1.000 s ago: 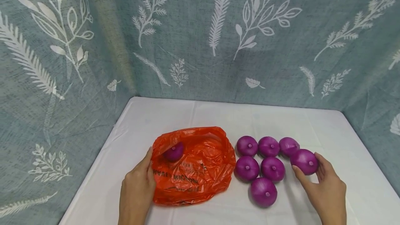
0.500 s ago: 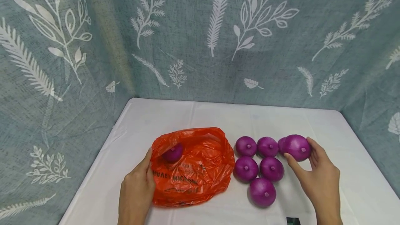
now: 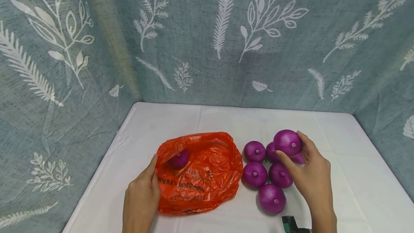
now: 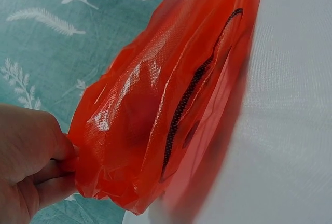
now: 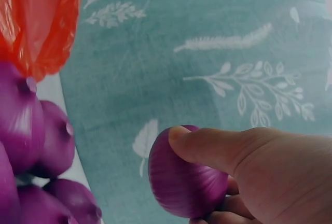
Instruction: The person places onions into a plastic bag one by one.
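Note:
An orange-red plastic bag (image 3: 213,175) with dark printing lies with its mouth spread on the white table, one purple onion (image 3: 179,159) inside. My left hand (image 3: 142,193) pinches the bag's left rim; the left wrist view shows thumb and fingers on the film. My right hand (image 3: 310,168) grips another onion (image 3: 287,142) between thumb and fingers, raised over the back row of onions. In the right wrist view the held onion (image 5: 181,182) shows against the curtain, the thumb across its top. Several more onions (image 3: 255,174) sit in a cluster right of the bag, some partly hidden by the held one.
The white table (image 3: 168,118) ends at a back edge against a blue-green curtain (image 3: 194,39) with white leaf prints. A single onion (image 3: 272,199) sits at the front of the cluster. A dark strap-like piece (image 3: 291,224) shows at the right wrist.
My right hand has carried its onion up and leftward, from the right end of the cluster to above its back row. The left hand stays at the bag's rim.

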Available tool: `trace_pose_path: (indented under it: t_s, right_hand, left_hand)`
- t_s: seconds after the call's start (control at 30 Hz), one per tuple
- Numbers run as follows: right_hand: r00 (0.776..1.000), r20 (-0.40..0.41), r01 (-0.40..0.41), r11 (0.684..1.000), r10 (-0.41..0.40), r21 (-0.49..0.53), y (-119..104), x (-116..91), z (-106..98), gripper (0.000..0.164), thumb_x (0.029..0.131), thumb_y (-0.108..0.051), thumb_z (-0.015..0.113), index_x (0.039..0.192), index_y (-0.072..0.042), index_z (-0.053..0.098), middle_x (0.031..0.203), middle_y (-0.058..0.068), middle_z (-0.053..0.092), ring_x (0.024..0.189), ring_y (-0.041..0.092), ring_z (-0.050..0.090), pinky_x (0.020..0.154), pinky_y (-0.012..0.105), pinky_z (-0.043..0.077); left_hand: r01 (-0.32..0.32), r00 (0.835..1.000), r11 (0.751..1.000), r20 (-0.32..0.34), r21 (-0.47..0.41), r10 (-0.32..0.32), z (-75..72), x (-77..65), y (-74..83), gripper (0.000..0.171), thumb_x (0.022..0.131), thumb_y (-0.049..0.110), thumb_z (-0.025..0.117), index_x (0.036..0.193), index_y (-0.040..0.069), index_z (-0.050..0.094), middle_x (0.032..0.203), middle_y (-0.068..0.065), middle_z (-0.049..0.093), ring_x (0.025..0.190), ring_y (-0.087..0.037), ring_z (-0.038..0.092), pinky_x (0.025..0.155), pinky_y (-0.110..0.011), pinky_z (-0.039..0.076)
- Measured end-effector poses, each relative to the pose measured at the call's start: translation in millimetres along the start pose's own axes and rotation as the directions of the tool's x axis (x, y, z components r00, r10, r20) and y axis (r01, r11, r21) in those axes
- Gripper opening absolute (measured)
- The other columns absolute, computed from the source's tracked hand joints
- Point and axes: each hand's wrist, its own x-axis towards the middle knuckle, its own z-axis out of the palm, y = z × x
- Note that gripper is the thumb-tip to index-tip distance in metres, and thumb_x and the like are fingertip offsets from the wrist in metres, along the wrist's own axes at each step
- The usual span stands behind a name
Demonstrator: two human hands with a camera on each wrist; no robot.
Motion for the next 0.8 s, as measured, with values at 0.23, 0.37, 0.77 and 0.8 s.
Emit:
trace_pose_path:
  t_s: [0.23,0.37,0.77,0.8]
  right_hand:
    - [0.997,0.042,0.063,0.998,-0.064,0.026,-11,2,14,0.084,0.083,-0.029,0.094,0.155,-0.013,0.054,0.143,0.019,0.065,0.127,0.039,0.066,0.100,0.049,0.055]
    - [0.993,0.079,0.089,0.996,-0.091,0.031,-19,3,24,0.082,0.083,-0.030,0.094,0.154,-0.016,0.055,0.142,0.017,0.067,0.129,0.037,0.066,0.103,0.055,0.055]
    - [0.976,0.181,0.112,0.991,-0.123,0.069,-40,5,46,0.083,0.083,-0.036,0.093,0.155,-0.022,0.054,0.144,0.008,0.067,0.130,0.031,0.066,0.105,0.056,0.056]
    - [0.975,0.185,0.116,0.991,-0.127,0.069,-41,6,48,0.083,0.083,-0.036,0.093,0.155,-0.022,0.054,0.144,0.008,0.067,0.129,0.031,0.067,0.104,0.055,0.056]
  left_hand:
    - [0.005,1.000,1.000,0.000,-0.005,-0.005,0.1,1.1,1.5,0.053,0.096,-0.008,0.067,0.148,-0.002,0.058,0.128,-0.031,0.069,0.103,-0.048,0.073,0.083,-0.060,0.060]
    - [-0.012,1.000,1.000,-0.015,-0.008,0.012,0.7,1.0,0.7,0.052,0.096,-0.009,0.067,0.148,-0.002,0.059,0.124,-0.031,0.070,0.098,-0.047,0.075,0.079,-0.060,0.062]
    - [-0.039,0.999,0.999,-0.028,-0.018,0.038,0.6,1.3,1.2,0.053,0.095,-0.011,0.066,0.147,-0.003,0.060,0.121,-0.031,0.071,0.094,-0.046,0.076,0.076,-0.059,0.063]
    - [-0.039,0.999,0.999,-0.027,-0.018,0.038,0.6,1.4,1.5,0.053,0.095,-0.011,0.066,0.147,-0.003,0.060,0.121,-0.031,0.072,0.094,-0.045,0.076,0.076,-0.059,0.063]
